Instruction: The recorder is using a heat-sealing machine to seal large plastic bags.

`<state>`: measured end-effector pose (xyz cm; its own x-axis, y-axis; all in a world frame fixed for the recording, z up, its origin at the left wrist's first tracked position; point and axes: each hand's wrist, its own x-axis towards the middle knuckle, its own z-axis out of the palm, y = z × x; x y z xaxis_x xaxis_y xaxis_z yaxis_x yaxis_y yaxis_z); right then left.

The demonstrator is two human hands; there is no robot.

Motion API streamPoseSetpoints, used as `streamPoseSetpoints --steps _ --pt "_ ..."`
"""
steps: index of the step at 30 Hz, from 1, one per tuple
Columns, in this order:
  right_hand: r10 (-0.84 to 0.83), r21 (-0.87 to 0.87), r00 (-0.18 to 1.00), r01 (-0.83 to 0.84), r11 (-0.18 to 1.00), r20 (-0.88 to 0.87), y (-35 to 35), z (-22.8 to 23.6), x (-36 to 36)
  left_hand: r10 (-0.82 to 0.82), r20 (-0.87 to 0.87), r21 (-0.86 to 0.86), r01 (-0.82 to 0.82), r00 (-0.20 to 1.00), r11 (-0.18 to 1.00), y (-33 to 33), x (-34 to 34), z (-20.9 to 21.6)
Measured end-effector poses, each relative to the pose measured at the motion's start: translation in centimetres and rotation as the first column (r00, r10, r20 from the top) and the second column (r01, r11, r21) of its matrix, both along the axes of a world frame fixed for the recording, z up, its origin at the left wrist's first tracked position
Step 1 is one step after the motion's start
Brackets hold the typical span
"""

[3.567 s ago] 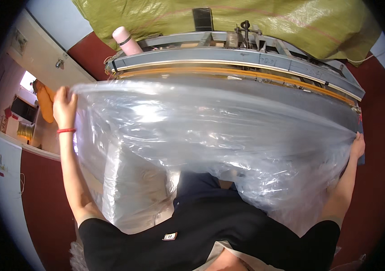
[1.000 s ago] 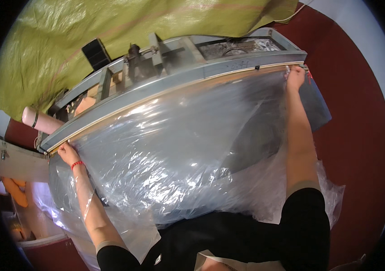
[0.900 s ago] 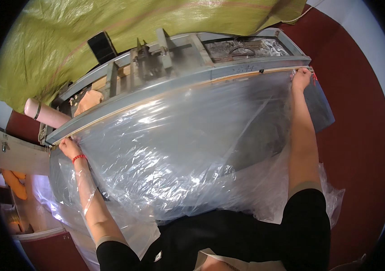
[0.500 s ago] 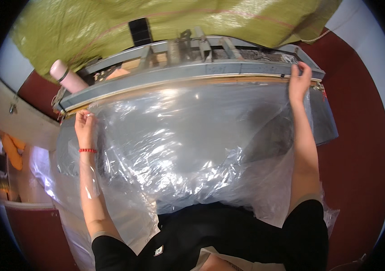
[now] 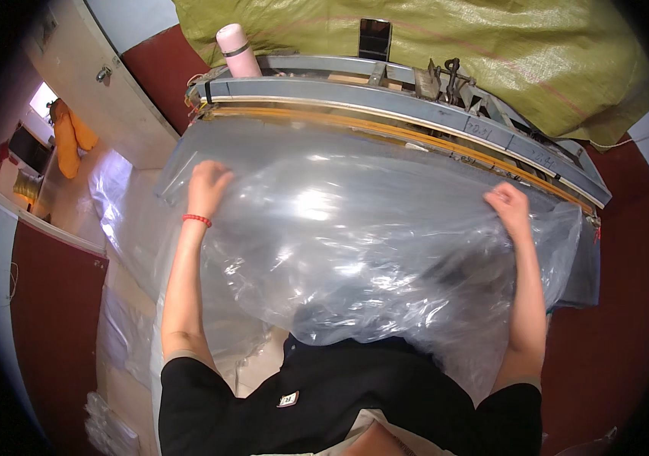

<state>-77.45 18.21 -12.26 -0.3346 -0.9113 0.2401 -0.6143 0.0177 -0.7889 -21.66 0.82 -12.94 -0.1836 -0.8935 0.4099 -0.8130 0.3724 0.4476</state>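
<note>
A large sheet of clear plastic film (image 5: 347, 266) lies rumpled and shiny in front of my body, over a grey surface (image 5: 210, 140). Near its left side, my left hand (image 5: 209, 188), with a red bead bracelet (image 5: 197, 220) at the wrist, has its fingers curled toward the thumb at the film. Farther right, my right hand (image 5: 510, 207) pinches the film between thumb and fingers. Both hands are on the near side of a long grey metal bar frame (image 5: 355, 102), apart from it. Along the frame's near side runs an orange-brown strip (image 5: 385, 131).
Behind the frame hangs a yellow-green woven sheet (image 5: 491, 53). A pink bottle (image 5: 238, 52) stands at the frame's left end, and a dark phone-like slab (image 5: 375, 39) rests at the back. Metal clamps (image 5: 446, 80) sit on the frame. To the left is a door (image 5: 123, 99).
Both hands have drawn back from the frame toward my body, and the film has come away from the strip. The view has turned, so the frame now slants down to the right.
</note>
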Motion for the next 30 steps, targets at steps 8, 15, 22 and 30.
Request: streamPoseSetpoints --steps 8,15,22,30 --pt "-0.551 -0.088 0.714 0.575 0.813 -0.432 18.0 -3.9 -18.4 -0.475 0.378 0.138 0.459 0.794 0.877 7.6 -8.1 -0.3" --pt "-0.574 -0.085 0.671 0.613 0.786 -0.469 19.4 -4.8 -21.2 -0.064 0.018 -0.030 0.065 0.998 0.997 0.5 -0.4 -3.0" --pt "-0.606 -0.085 0.618 0.661 0.745 -0.501 20.6 -4.5 -22.2 -0.232 -0.245 -0.014 0.236 0.941 0.972 10.9 -1.8 -0.7" --pt "-0.602 -0.084 0.596 0.670 0.738 -0.531 20.8 -5.1 -23.5 -0.047 -0.312 0.162 0.102 0.949 0.982 14.2 -4.4 -2.8"
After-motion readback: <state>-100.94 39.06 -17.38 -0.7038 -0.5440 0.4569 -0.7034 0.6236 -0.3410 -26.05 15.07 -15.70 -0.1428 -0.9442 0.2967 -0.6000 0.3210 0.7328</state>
